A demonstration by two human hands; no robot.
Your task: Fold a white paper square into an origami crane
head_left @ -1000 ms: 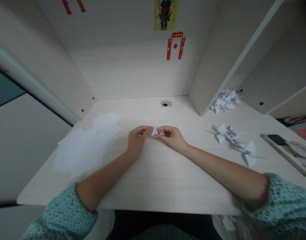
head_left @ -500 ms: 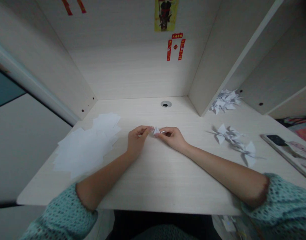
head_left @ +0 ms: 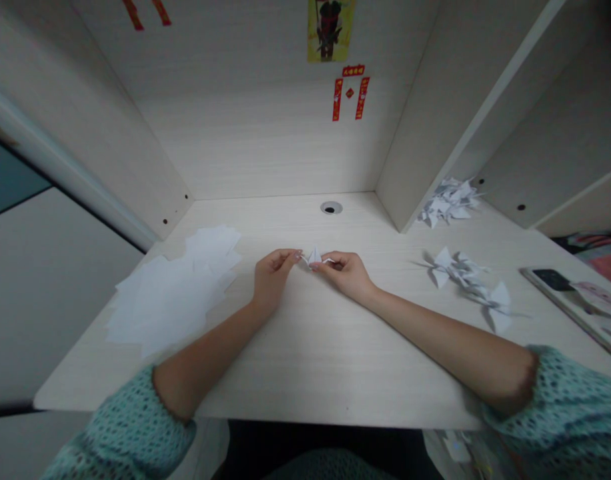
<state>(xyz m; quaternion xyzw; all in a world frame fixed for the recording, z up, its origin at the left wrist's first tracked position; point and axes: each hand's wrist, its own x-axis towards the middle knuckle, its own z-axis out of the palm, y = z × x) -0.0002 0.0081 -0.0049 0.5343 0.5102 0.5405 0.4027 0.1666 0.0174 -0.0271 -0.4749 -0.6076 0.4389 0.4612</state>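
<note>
A small folded white paper crane (head_left: 314, 256) is held just over the middle of the desk, its pointed centre facing up. My left hand (head_left: 275, 270) pinches the thin tip on its left side between thumb and forefinger. On the other side, my right hand (head_left: 348, 272) grips the crane's right part, thumb in front and fingers curled behind. The fingers of my right hand hide some of the paper.
A spread stack of white paper sheets (head_left: 172, 287) lies on the left of the desk (head_left: 305, 373). Several folded paper cranes (head_left: 468, 280) lie to the right, with another heap (head_left: 450, 200) behind the upright panel (head_left: 425, 153). A phone (head_left: 578, 303) rests at far right.
My left hand has drawn slightly left, away from the crane's centre, and a thin tip now shows between. More of the crane's pointed middle is visible. My right hand has barely shifted.
</note>
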